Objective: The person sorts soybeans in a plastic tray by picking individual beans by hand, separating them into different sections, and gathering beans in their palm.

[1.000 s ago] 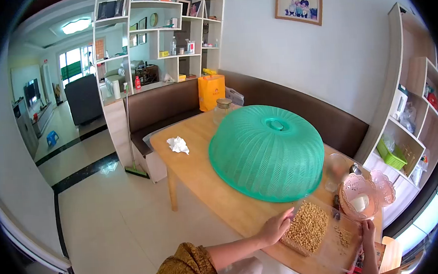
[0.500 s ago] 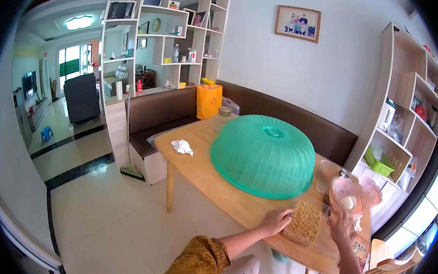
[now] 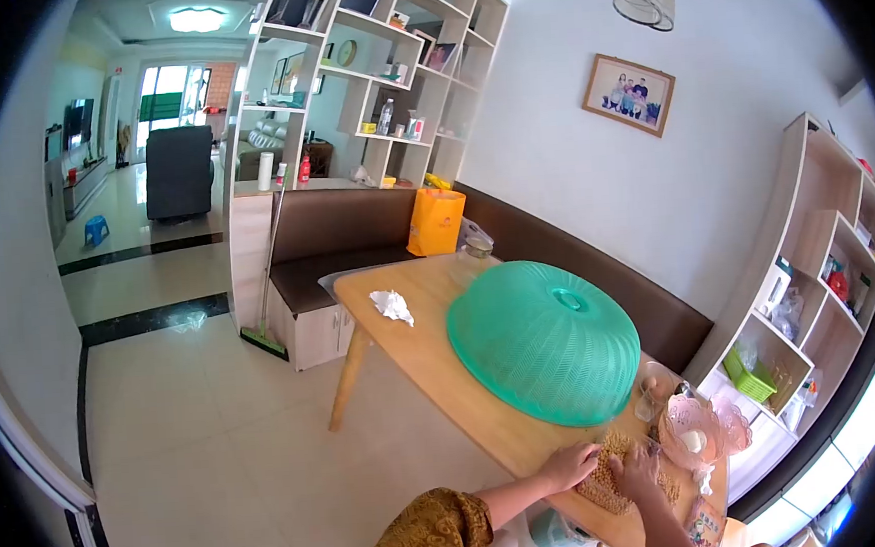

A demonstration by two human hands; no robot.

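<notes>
Tan soybeans [image 3: 599, 491] lie in a shallow clear container near the table's front edge. My left hand [image 3: 572, 466] is at the container's left side, its fingers closed over the edge. My right hand [image 3: 638, 474] reaches down onto the beans, its fingers apart and partly hidden among them. More beans show to the right of that hand. Just behind stands a large green mesh food cover [image 3: 548, 352]. To the right is a pink scalloped bowl [image 3: 679, 429] with something white inside.
A crumpled white tissue [image 3: 392, 307] lies on the wooden table [image 3: 413, 360]. Behind are a glass jar [image 3: 476, 248], an orange bag [image 3: 436, 221] and a brown bench [image 3: 344, 219]. A clear cup [image 3: 655, 386] stands beside the cover. Shelves [image 3: 761, 324] rise at right.
My right hand has moved left from beside the pink bowl onto the soybeans. My left hand stays at the container's side. The camera view has shifted, and a hanging lamp now shows above.
</notes>
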